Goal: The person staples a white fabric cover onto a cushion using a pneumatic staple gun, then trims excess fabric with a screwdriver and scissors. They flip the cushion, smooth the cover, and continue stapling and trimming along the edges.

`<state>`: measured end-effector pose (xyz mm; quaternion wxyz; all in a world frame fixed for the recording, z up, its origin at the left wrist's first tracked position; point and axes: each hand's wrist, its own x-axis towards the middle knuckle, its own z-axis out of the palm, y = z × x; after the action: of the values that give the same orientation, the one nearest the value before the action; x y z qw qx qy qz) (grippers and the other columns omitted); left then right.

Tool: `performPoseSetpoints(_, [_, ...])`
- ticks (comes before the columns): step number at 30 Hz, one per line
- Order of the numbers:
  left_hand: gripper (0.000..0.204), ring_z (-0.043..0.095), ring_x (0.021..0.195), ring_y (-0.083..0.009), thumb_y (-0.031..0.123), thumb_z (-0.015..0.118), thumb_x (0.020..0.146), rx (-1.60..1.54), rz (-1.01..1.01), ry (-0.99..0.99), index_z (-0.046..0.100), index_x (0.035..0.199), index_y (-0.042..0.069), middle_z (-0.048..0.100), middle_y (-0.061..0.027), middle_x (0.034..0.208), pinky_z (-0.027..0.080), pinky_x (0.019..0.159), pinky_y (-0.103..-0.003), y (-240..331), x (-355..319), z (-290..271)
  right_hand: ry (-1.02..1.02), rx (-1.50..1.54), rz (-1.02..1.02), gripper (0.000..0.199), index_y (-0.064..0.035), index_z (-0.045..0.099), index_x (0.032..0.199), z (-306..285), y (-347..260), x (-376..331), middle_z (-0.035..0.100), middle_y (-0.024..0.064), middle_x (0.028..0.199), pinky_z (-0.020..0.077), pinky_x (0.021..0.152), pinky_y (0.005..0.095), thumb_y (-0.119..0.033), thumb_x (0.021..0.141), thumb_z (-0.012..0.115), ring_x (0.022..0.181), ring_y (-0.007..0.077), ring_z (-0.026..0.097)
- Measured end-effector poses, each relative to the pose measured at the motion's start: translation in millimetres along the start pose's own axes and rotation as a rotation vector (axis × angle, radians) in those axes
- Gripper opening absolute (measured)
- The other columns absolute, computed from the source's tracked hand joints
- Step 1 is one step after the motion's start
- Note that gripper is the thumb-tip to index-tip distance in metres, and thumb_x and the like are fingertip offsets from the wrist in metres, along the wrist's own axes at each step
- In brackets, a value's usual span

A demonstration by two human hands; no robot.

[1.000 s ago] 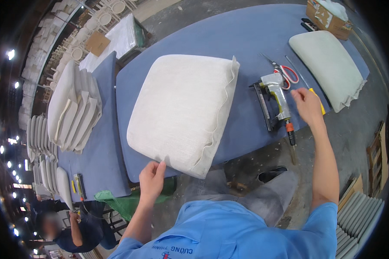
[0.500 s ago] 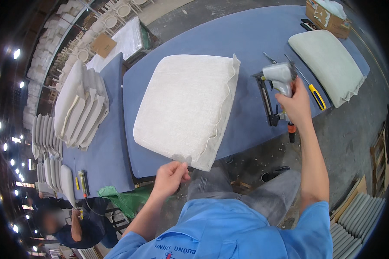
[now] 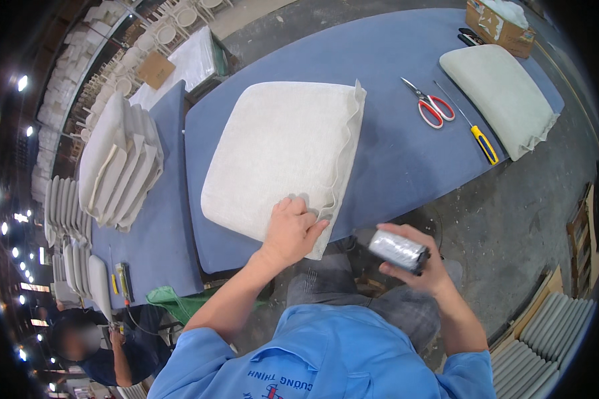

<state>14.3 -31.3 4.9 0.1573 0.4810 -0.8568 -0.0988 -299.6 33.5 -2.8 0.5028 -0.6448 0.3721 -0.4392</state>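
A white fabric-covered seat cushion (image 3: 273,153) lies on the blue table before me, its loose wavy fabric flap along the right side. My left hand (image 3: 290,229) rests on the cushion's near right corner, fingers curled and thumb by the flap, pinching the fabric edge. Off the table's near edge, my right hand (image 3: 424,259) is wrapped round a pneumatic staple gun (image 3: 399,249). The gun's silver body faces up, and its magazine is mostly hidden and blurred. Right of the cushion lie red-handled scissors (image 3: 430,110) and a yellow-handled screwdriver (image 3: 484,143).
A second cushion (image 3: 502,100) lies at the table's right end, near a cardboard box (image 3: 502,30). Stacked cushions (image 3: 123,166) stand on the left table (image 3: 166,226). A co-worker (image 3: 113,352) sits at lower left. More padded pieces (image 3: 556,326) are stacked at lower right.
My right hand has brought the staple gun from above the table down and left toward me, uncovering the scissors. My left hand has moved from the cushion's near edge up onto its corner by the flap.
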Motion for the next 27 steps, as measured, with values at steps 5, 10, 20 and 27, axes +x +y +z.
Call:
performPoseSetpoints(5, [0.028,0.053,0.083,-0.0305,0.021,0.082,0.09,-0.075,0.083,0.124,0.066,0.072,0.007,0.053,-0.0073,0.085,0.041,0.079,-0.045,-13.9,-4.1,8.6,-0.138,-0.037,0.024,0.07,-0.004,0.066,0.146,30.1,9.5,9.4,0.077,0.0134,0.115,0.0576,0.091,0.035,-0.01,0.081,0.093,0.101,0.0255,0.076])
performPoseSetpoints(10, [0.029,0.052,0.079,-0.0298,0.018,0.084,0.087,-0.106,0.078,0.185,0.064,0.069,0.008,0.053,-0.0066,0.083,0.041,0.077,-0.044,-15.5,-2.8,14.3,-0.199,-0.088,0.109,0.071,-0.0042,0.065,0.147,40.2,5.1,21.9,0.078,0.0153,0.121,0.0587,0.094,0.0363,-0.008,0.081,0.092,0.105,0.0283,0.077])
performPoseSetpoints(20, [0.031,0.051,0.082,-0.0305,0.018,0.083,0.088,-0.145,0.034,0.156,0.062,0.067,0.008,0.052,-0.0078,0.084,0.039,0.077,-0.044,-17.2,-4.3,15.6,-0.195,-0.143,0.171,0.07,-0.005,0.065,0.147,47.8,-1.6,33.0,0.078,0.0165,0.125,0.059,0.098,0.0382,-0.009,0.082,0.091,0.112,0.0308,0.077])
performPoseSetpoints(27, [0.032,0.051,0.083,-0.0304,0.019,0.083,0.088,-0.161,0.033,0.16,0.061,0.067,0.008,0.052,-0.0077,0.084,0.039,0.078,-0.044,-19.4,-5.1,16.1,-0.224,-0.167,0.205,0.069,-0.0043,0.065,0.146,50.2,-7.4,40.2,0.077,0.0178,0.128,0.0587,0.1,0.0395,-0.008,0.082,0.09,0.116,0.0322,0.076])
